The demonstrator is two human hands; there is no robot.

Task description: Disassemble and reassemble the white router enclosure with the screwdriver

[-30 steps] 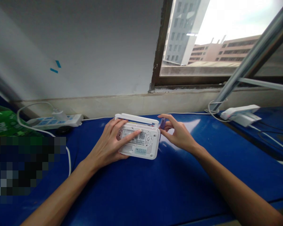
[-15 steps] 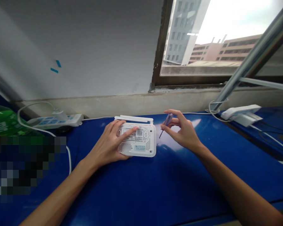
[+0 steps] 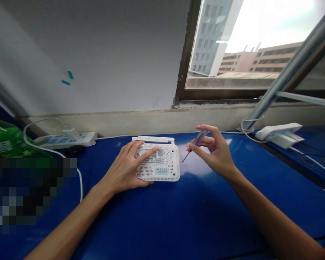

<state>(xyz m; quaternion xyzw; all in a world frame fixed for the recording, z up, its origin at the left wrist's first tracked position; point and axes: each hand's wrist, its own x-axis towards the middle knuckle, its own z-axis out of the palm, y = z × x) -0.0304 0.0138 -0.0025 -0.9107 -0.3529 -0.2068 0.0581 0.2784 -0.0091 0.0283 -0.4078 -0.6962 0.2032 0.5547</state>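
Note:
A white router (image 3: 165,162) shows its underside, with vent holes, printed labels and screw holes at its right corners. Its white antennas (image 3: 154,139) are folded along the far edge. My left hand (image 3: 130,164) grips the router's left end, thumb across the label and fingers behind it. To the right, my right hand (image 3: 218,150) is closed on a small screwdriver with a translucent purple handle (image 3: 200,137). The screwdriver's thin shaft slants down to the left, and its tip is just right of the router, apart from it.
On the blue tabletop (image 3: 162,224), a white power strip (image 3: 83,139) with a plug lies at back left, beside a green packaged item (image 3: 5,141). White adapters (image 3: 280,133) and cables sit at right, by a metal pole (image 3: 273,81). The wall and window stand behind.
My right hand has shifted a little to the right, and the screwdriver has tilted further over, its handle moving right. The left hand still holds the router in nearly the same place.

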